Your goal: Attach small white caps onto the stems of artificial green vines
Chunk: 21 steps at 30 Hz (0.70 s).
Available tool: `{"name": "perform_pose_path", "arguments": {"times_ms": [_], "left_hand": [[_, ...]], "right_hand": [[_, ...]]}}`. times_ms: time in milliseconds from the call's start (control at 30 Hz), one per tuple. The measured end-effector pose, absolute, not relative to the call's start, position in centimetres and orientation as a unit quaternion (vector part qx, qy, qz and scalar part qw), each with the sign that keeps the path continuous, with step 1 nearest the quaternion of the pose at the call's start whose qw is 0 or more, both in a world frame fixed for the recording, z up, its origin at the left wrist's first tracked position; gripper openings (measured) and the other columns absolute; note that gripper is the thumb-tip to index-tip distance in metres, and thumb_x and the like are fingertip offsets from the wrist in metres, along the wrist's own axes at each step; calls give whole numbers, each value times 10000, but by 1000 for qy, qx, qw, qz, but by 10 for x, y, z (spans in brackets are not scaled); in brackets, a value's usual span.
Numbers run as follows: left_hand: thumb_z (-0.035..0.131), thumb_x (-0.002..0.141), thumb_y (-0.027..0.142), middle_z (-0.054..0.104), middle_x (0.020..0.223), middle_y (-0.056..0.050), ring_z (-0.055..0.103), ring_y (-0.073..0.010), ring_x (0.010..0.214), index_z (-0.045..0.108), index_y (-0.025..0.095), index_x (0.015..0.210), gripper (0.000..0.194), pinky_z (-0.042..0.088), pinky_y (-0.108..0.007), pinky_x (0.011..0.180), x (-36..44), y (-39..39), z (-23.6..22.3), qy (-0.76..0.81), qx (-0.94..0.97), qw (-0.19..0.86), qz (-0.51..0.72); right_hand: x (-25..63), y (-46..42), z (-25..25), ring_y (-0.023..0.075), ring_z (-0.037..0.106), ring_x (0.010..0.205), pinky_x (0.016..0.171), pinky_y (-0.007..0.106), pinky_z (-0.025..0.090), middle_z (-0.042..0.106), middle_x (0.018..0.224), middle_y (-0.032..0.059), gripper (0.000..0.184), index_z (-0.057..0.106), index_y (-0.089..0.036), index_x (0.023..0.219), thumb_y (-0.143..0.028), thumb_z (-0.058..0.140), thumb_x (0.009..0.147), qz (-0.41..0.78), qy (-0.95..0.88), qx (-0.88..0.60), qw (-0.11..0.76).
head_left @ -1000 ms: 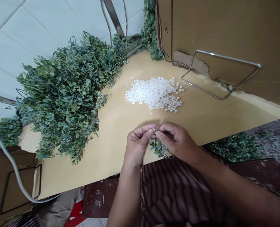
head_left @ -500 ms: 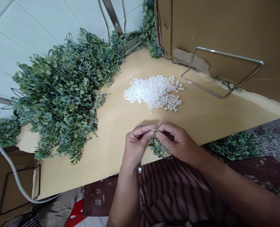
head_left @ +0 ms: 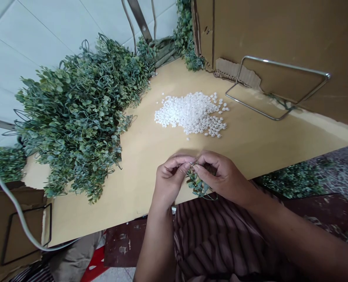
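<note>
In front of my body, my left hand (head_left: 173, 172) and my right hand (head_left: 219, 170) meet fingertip to fingertip, low over the near part of the board. A small sprig of artificial green leaves (head_left: 197, 185) hangs below the fingertips, its stem end in the pinch of my right thumb and forefinger. My left thumb and forefinger are also closed at that stem end; what lies between them is too small and covered to make out. Just beyond my hands is a heap of small white plastic caps (head_left: 191, 113), some scattered at its edges.
A large pile of artificial leaf sprigs (head_left: 82, 113) covers the left of the tan board (head_left: 138, 168). A bent metal wire frame (head_left: 282, 62) stands at the right against a cardboard sheet (head_left: 279, 31). A white cable (head_left: 18, 215) crosses the lower left. More greenery (head_left: 291, 180) lies beyond the board's right edge.
The leaf sprig has shifted slightly down and right beneath the fingertips. A white bit that showed between the fingertips is now hardly visible. Both hands stay in nearly the same place.
</note>
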State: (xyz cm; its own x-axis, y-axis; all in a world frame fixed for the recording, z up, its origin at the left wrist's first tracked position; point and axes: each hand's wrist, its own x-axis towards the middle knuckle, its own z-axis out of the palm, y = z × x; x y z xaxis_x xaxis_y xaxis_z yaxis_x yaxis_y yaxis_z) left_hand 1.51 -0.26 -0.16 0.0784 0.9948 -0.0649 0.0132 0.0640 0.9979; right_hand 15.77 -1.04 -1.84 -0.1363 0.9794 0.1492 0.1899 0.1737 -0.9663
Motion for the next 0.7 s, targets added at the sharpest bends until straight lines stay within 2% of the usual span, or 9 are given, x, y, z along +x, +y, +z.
{"name": "perform_pose_path", "arguments": {"times_ms": [200, 400, 700], "left_hand": [[791, 634, 292, 730, 694, -18, 644, -126, 666, 744, 195, 696, 125, 527, -233, 668, 16, -3, 0, 512, 471, 554, 458], [818, 588, 319, 747, 732, -29, 665, -137, 682, 747, 192, 703, 185, 548, -258, 704, 16, -4, -1, 520, 457, 557, 459], [829, 569, 301, 751, 712, -26, 666, -131, 666, 753, 203, 677, 164, 548, -248, 694, 15, -3, -3, 525, 442, 565, 459]], "right_hand": [[156, -12, -18, 88, 386, 509, 474, 202, 332, 400, 552, -46, 177, 450, -194, 597, -205, 506, 764, 436, -605, -480, 462], [156, -12, -18, 93, 390, 512, 487, 210, 340, 417, 550, -43, 188, 455, -193, 592, -210, 518, 768, 433, -606, -477, 466], [157, -12, -16, 83, 383, 498, 472, 200, 334, 411, 536, -47, 185, 463, -188, 588, -213, 512, 764, 450, -599, -473, 463]]}}
